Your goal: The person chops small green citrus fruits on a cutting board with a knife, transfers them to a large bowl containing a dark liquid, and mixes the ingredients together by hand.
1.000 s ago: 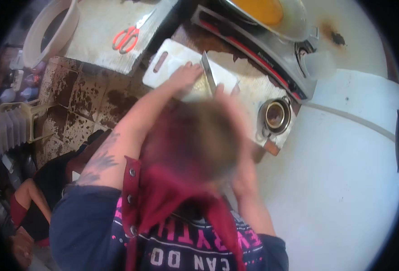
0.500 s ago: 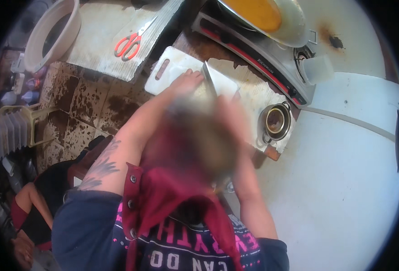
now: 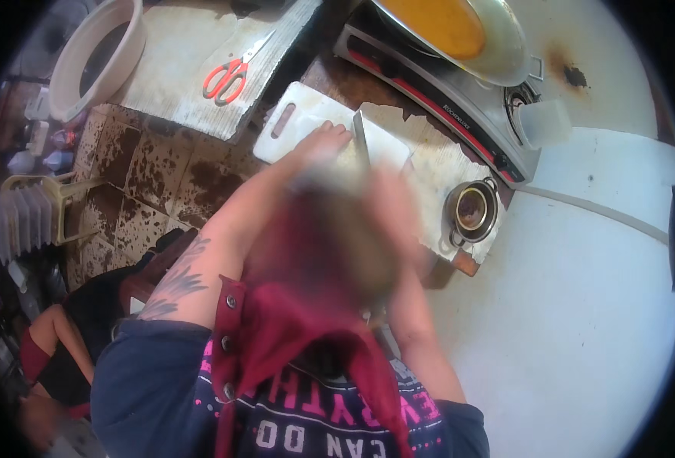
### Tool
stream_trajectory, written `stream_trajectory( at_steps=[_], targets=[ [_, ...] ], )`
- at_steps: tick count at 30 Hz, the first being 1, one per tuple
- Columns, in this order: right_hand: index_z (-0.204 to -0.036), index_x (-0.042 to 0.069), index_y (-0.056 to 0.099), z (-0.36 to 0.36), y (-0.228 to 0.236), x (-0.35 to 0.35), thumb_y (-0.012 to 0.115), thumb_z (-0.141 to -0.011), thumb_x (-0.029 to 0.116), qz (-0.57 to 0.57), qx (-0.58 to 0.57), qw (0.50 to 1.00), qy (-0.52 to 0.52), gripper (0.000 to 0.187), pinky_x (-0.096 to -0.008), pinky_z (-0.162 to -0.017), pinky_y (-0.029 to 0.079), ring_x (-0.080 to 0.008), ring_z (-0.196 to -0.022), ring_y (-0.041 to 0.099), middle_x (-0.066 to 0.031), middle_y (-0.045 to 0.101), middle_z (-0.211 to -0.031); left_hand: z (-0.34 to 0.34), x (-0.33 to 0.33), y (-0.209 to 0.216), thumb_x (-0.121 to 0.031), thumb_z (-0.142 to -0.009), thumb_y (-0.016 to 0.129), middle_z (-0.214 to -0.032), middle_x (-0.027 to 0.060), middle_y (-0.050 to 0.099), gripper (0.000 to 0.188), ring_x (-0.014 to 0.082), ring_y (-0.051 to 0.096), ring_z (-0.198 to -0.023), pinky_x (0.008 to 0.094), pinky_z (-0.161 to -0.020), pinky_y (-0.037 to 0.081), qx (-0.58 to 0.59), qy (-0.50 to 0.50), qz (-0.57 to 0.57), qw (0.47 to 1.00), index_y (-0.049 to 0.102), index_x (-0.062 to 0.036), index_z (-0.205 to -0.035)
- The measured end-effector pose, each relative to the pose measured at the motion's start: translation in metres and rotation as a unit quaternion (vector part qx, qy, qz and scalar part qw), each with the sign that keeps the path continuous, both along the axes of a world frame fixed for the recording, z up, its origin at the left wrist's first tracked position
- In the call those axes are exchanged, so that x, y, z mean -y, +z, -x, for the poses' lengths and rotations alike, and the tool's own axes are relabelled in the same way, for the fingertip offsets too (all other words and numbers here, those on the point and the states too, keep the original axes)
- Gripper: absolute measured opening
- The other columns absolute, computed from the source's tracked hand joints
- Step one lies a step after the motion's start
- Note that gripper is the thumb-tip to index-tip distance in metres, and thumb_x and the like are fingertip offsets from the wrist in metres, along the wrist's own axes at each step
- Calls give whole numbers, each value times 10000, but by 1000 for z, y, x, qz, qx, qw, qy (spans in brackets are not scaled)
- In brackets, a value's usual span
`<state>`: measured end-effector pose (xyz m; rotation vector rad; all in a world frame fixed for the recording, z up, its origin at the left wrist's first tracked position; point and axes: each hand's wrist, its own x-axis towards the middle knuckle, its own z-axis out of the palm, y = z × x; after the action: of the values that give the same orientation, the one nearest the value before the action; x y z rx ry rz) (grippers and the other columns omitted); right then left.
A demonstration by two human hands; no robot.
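Observation:
On a white cutting board [image 3: 307, 107] with a slot handle lies pale, finely cut food [image 3: 348, 159], its kind too blurred to tell. My left hand [image 3: 327, 142] rests over the board with its fingers bent together beside this food; what is under them is hidden. A knife [image 3: 361, 136] stands edge-down just right of those fingers, its blade pointing away from me. My right hand [image 3: 391, 200], smeared in the picture, is closed round the handle end. A dark blur in front of my chest covers the near part of the board.
Right of the board sits a small metal pot [image 3: 472, 212] with two handles. Beyond it is a gas stove [image 3: 444, 99] bearing a pan [image 3: 497, 46] of orange liquid. Red-handled scissors [image 3: 227, 79] and a pale tub [image 3: 97, 57] lie on the left table. Another person [image 3: 70, 336] is at lower left.
The whole view has shifted slightly, so things appear a little further right and lower. Both hands and the knife keep nearly the same places over the board.

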<state>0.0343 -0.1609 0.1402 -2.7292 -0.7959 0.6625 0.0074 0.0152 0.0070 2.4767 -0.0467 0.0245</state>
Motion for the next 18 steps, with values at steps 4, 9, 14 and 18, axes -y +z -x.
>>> stream_trajectory(
  at_steps=[4, 9, 14, 18],
  targets=[
    [-1117, -76, 404, -9, -7, -12, 378, -877, 84, 25, -101, 993, -62, 290, -495, -830, 454, -450, -954, 588, -329, 599, -985, -7, -5, 1, -28, -759, 507, -1018, 141, 515, 267, 366, 476, -954, 443, -822, 422, 2, 0, -1, 1000, 488, -50, -1025],
    [-1107, -52, 371, 30, -40, -14, 430, -834, 32, 26, -84, 988, -127, 291, -533, -782, 454, -466, -909, 598, -337, 605, -921, -17, -4, 2, -28, -743, 520, -1021, 140, 515, 256, 359, 479, -966, 433, -828, 423, -8, -74, -25, 997, 502, -42, -999],
    [-1110, -52, 358, 25, -38, -32, 400, -856, 33, -16, -71, 989, -127, 271, -526, -748, 466, -472, -875, 601, -335, 605, -895, -14, -14, 3, -84, -780, 502, -1003, 127, 520, 307, 339, 488, -957, 410, -839, 433, 5, -91, -5, 996, 525, -49, -1084],
    [-1106, -50, 361, 26, -41, -40, 401, -854, 29, -12, -88, 985, -150, 267, -520, -773, 460, -467, -907, 593, -346, 592, -936, -13, -25, -3, -91, -781, 516, -1014, 125, 519, 318, 331, 489, -970, 414, -827, 440, 23, -104, -18, 994, 515, -51, -1096]
  ],
)
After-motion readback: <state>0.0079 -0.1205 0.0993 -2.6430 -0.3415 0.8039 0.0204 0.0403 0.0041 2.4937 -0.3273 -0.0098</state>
